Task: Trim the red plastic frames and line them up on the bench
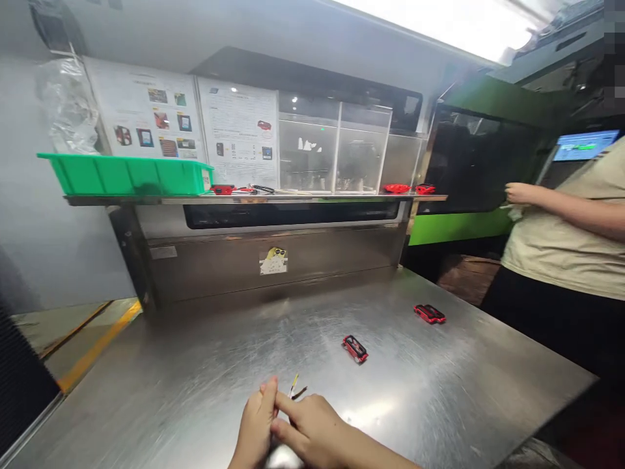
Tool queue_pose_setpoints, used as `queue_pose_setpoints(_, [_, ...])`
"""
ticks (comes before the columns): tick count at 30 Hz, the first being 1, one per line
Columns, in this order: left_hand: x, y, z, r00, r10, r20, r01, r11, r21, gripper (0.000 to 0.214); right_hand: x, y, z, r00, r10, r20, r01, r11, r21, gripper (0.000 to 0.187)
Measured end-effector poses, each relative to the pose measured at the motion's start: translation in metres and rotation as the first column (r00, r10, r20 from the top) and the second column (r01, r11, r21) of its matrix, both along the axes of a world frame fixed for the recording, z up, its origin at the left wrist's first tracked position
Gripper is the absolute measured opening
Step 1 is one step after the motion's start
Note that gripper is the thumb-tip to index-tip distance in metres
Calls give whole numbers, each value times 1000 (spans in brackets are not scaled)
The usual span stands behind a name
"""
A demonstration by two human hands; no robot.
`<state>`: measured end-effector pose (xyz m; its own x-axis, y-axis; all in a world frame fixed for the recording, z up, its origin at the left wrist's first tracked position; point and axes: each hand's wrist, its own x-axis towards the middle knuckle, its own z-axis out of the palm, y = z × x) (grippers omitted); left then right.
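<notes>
Yellow shows just past my fingers: a thin, pale strip with a yellow end (295, 381) and a thin dark-ended strip (300, 393) fan out above where my hands meet. My left hand (256, 417) has its fingers drawn together, pointing up, and my right hand (315, 423) reaches across, thumb and index finger against it; which of the two grips the strips I cannot tell, since my own fingers hide their lower ends. A light pinch seems best to me, one hand steadying while the other adjusts (pieces this slender look easy to bend). Farther up the scuffed grey steel table (195, 391) lies a small red-and-black car-shaped frame (355, 350), with a similar red-and-black piece (430, 314) to its right, both well apart from my hands. Beyond, a long green plastic bin (127, 177) stands on a narrow metal shelf (336, 197).
</notes>
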<state>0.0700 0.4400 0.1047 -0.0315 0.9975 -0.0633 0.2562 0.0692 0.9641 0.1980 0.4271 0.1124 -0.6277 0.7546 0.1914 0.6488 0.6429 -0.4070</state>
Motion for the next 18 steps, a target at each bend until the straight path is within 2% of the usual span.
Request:
queue_pose_setpoints(4, [0, -4, -2, 992, 12, -124, -2, 997, 78, 65, 13, -1, 25, 981, 28, 193, -31, 999, 11, 51])
queue_pose_setpoints(5, [0, -5, -3, 988, 11, -154, 5, 995, 104, 65, 19, 2, 29, 978, -5, 210, 4, 1000, 8, 50])
queue_pose_setpoints(7, [-1, -6, -4, 981, -1, -192, 29, 990, 140, 65, 35, 12, 33, 957, -198, 212, 197, 980, 27, 45])
queue_pose_setpoints(8, [-2, -6, -5, 978, -4, -209, 35, 989, 147, 65, 44, 18, 33, 917, -339, 211, 336, 940, 52, 41])
queue_pose_setpoints(10, [-3, -6, -7, 972, -5, -235, 41, 988, 148, 65, 65, 32, 29, 834, -510, 211, 504, 860, 85, 42])
queue_pose_setpoints(12, [-4, -6, -8, 969, -3, -248, 43, 987, 152, 64, 84, 44, 22, 757, -618, 212, 614, 784, 95, 51])
queue_pose_setpoints(13, [-4, -7, -9, 968, 2, -251, 39, 987, 158, 63, 91, 48, 17, 735, -643, 214, 642, 762, 87, 52])
queue_pose_setpoints(15, [-3, -9, -9, 967, 12, -255, 34, 984, 177, 62, 99, 52, 9, 727, -654, 208, 657, 751, 68, 47])
queue_pose_setpoints(18, [0, -11, -8, 964, 16, -264, 37, 980, 197, 61, 96, 52, 0, 762, -623, 180, 625, 779, 49, 43])
